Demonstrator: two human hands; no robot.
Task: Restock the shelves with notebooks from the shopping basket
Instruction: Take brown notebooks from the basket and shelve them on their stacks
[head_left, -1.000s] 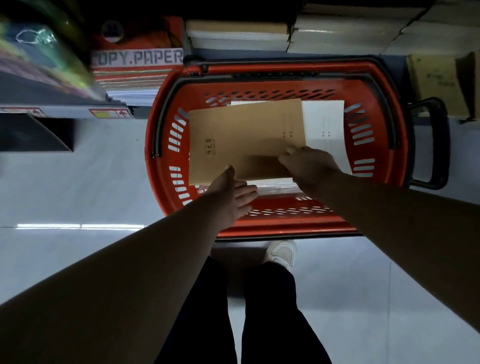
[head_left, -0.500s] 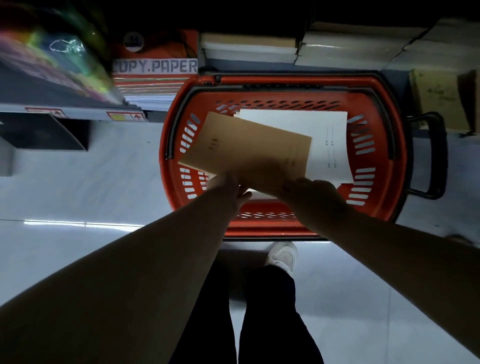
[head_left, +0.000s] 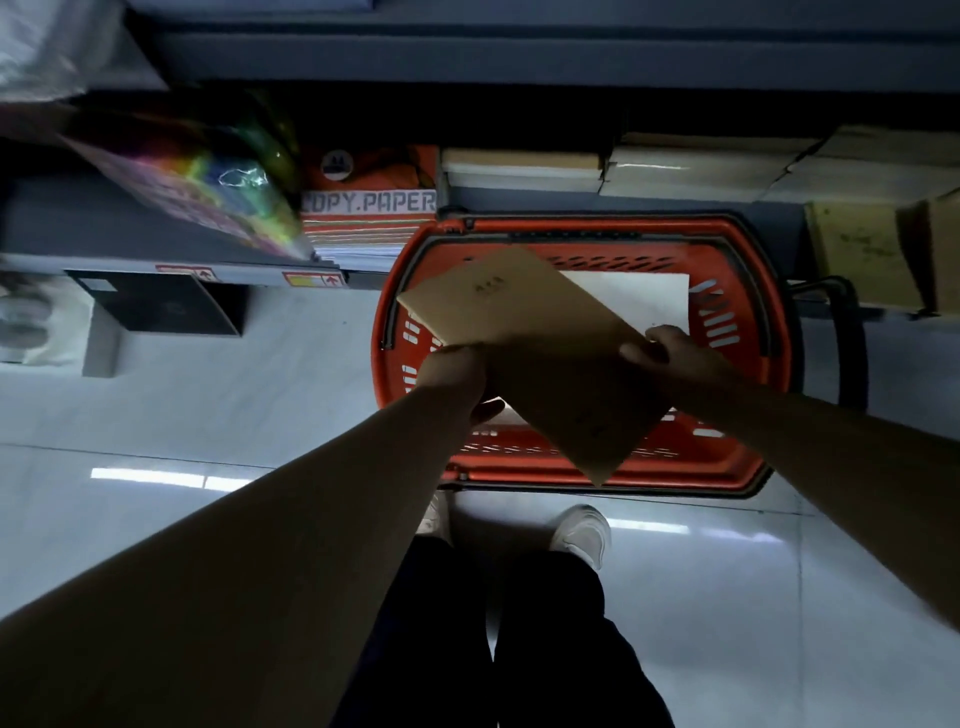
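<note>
The left grip (head_left: 454, 374) pinches the left edge and the right grip (head_left: 675, 358) the right edge of a tilted brown notebook (head_left: 530, 338) above the red shopping basket (head_left: 597, 474), where a white notebook (head_left: 636, 296) lies. Beyond, a box (head_left: 371, 202) reads "OPY.PAPER".

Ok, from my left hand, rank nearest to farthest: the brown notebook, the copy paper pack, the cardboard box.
1. Brown notebook, held in the left hand.
2. Copy paper pack, ahead, to the left.
3. Cardboard box, far right.
</note>
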